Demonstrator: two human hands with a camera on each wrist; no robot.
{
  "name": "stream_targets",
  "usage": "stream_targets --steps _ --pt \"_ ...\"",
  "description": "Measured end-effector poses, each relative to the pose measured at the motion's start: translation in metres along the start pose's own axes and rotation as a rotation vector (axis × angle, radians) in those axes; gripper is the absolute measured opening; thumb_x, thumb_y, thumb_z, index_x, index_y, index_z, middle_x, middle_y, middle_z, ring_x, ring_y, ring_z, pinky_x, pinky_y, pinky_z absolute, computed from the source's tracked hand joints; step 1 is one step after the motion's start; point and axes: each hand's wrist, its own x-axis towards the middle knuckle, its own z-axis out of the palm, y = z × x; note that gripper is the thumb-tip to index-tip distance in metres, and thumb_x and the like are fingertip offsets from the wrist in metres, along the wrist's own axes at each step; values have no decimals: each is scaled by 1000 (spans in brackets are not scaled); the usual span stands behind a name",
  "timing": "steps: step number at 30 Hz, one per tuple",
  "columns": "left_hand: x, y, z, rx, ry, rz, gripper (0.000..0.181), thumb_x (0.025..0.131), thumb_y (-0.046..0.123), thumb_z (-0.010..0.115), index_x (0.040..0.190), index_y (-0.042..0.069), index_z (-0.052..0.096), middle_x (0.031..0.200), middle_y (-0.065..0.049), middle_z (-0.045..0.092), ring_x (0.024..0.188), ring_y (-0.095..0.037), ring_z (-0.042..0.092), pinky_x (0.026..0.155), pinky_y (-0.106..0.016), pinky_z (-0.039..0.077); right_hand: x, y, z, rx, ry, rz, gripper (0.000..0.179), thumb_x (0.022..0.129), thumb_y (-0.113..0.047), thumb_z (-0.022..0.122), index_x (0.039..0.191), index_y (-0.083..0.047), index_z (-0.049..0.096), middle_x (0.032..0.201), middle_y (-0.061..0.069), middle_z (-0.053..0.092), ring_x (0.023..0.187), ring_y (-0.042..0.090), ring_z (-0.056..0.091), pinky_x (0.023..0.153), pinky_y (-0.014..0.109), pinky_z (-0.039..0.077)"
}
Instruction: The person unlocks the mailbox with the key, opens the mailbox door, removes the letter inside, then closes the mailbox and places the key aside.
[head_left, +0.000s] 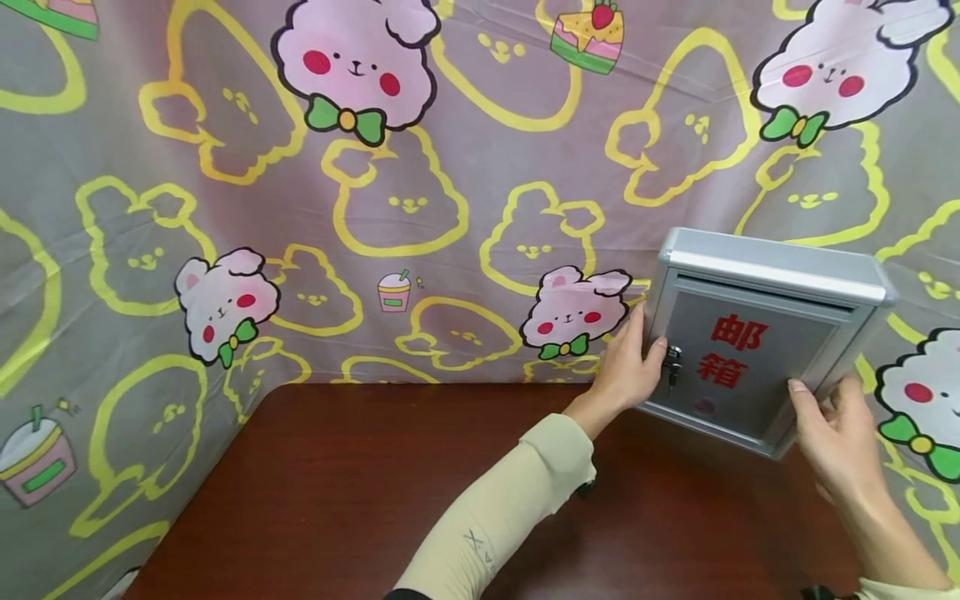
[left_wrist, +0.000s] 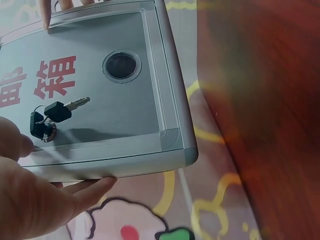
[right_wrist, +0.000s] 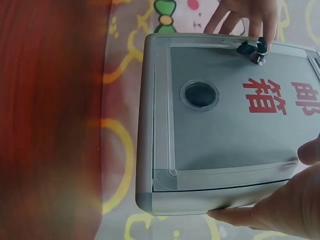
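A silver-grey metal mailbox (head_left: 795,350) with red characters on its front is held up over the right part of the table, slightly tilted. My left hand (head_left: 626,367) grips its left side, thumb on the front edge beside the lock. On the opposite side my right hand (head_left: 843,433) holds the box, its thumb on the front frame and fingers around the side. Two black-headed keys (left_wrist: 58,112) hang at the lock. A round window (right_wrist: 199,95) sits low in the front panel, and a narrow slot runs across the top. The back of the mailbox is hidden.
Below lies a dark red-brown wooden table (head_left: 315,483) with a rounded far left corner. A cloth (head_left: 480,158) printed with cartoon rabbits hangs behind it and along the sides, close to the mailbox.
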Motion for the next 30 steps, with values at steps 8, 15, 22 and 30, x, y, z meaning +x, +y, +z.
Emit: stream_targets --steps 8,15,22,30 --pt "-6 -3 -33 28 19 -71 61 106 28 52 162 16 29 152 -5 52 133 -20 55 112 -38 44 5 -12 27 22 -66 -19 25 104 -11 55 125 -24 50 117 -9 51 89 -5 63 65 13 55" --pt "-13 -11 -69 101 80 -62 61 106 29 52 161 14 31 150 -6 54 132 -22 56 111 -37 45 10 -20 58 30 -129 -16 17 105 -15 53 120 -22 48 123 -11 50 94 -4 64 69 15 56" --pt "-24 -24 -101 122 105 -63 64 106 26 52 162 7 27 157 -11 47 141 -26 49 115 -42 41 8 -22 90 28 -194 -47 24 106 -15 53 128 -20 46 126 -7 49 97 1 62 71 19 58" --pt "-38 -37 -133 150 158 -116 63 104 27 53 161 11 31 152 -11 53 132 -32 56 107 -53 46 8 -27 125 -14 -282 -68 39 107 -19 51 144 -15 40 139 7 44 102 2 62 73 24 59"
